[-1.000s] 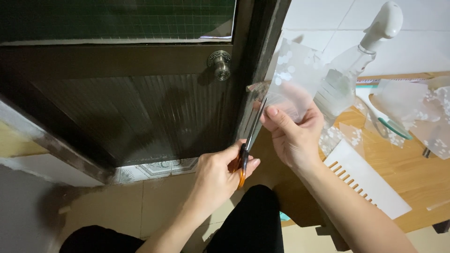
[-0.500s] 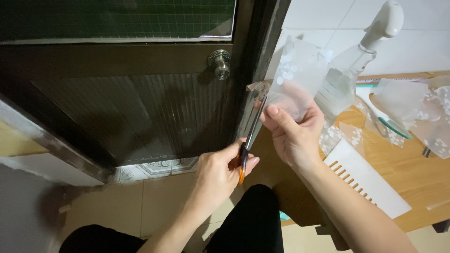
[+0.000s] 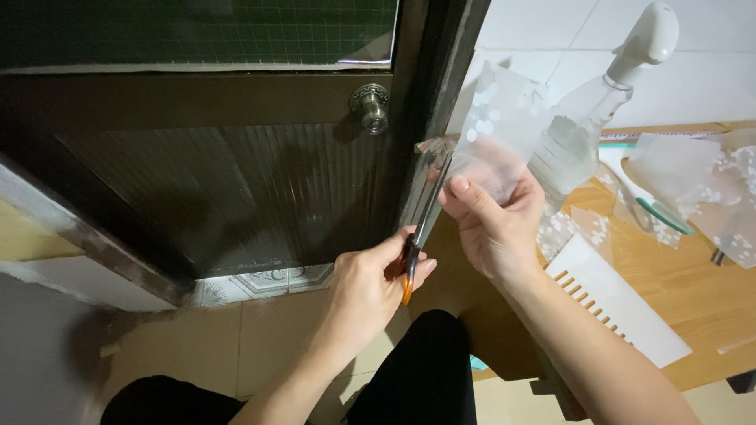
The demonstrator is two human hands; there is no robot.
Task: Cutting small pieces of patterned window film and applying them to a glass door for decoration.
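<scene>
My left hand (image 3: 370, 279) grips orange-handled scissors (image 3: 421, 228), their blades pointing up and meeting the left edge of a translucent frosted film sheet (image 3: 504, 118) with white dots. My right hand (image 3: 492, 224) pinches that sheet from below, thumb on its front. Both hands are held in front of a dark wooden door (image 3: 213, 165), above my knees in dark trousers.
A round metal door knob (image 3: 370, 106) is on the door. On the right, a wooden table (image 3: 693, 291) carries a clear spray bottle (image 3: 591, 118) with a white head, scraps of dotted film (image 3: 709, 189), and a white slotted panel (image 3: 622, 299). Tiled floor lies below.
The scissors and both hands stay almost still; the film sheet shifts only slightly at the blades.
</scene>
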